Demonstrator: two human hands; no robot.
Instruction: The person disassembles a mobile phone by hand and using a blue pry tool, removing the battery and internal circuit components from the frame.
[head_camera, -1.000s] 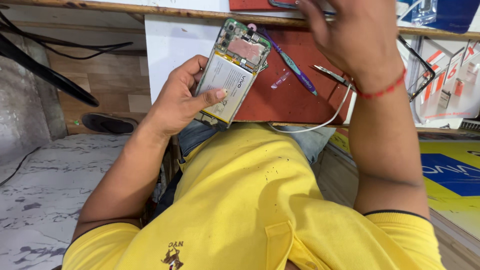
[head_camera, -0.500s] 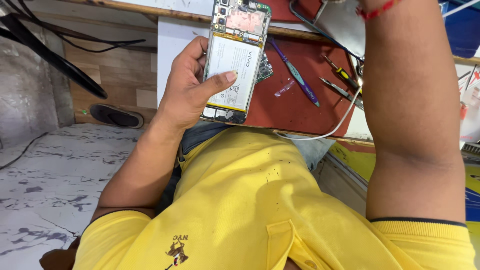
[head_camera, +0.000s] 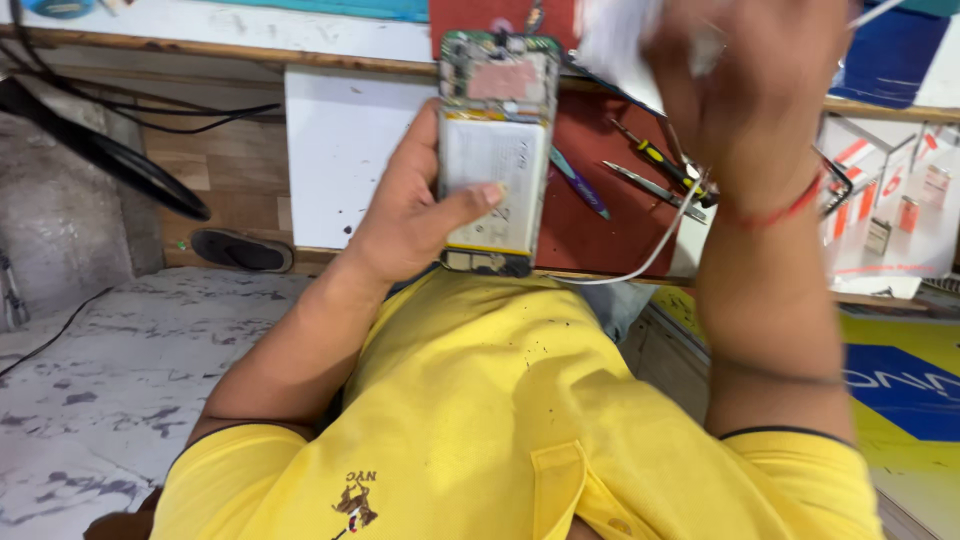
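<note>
Workbench first, from my head camera: a dark red rubber work mat (head_camera: 600, 215) lies on a white bench top (head_camera: 345, 165) edged by a wooden strip. On the mat, at about three o'clock from the phone, sit a yellow-handled screwdriver (head_camera: 655, 155), slim metal tweezers (head_camera: 655, 190) and a purple-handled tool (head_camera: 578, 185). A white cable (head_camera: 640, 262) curves off the mat's near edge. At two o'clock, small red and white boxes (head_camera: 900, 200) lie on a white board. Down at eight o'clock, a black sandal (head_camera: 240, 250) rests on the grey mottled floor (head_camera: 100, 400).

My left hand (head_camera: 410, 215) is wrapped around an opened smartphone with its back cover off, white battery and green circuit board showing (head_camera: 495, 150), thumb pressed on the battery, held upright above the mat's left side. My right hand (head_camera: 750, 90) is raised and blurred at one o'clock, with something white (head_camera: 620, 40) beside it; I cannot tell how tightly it grips.
</note>
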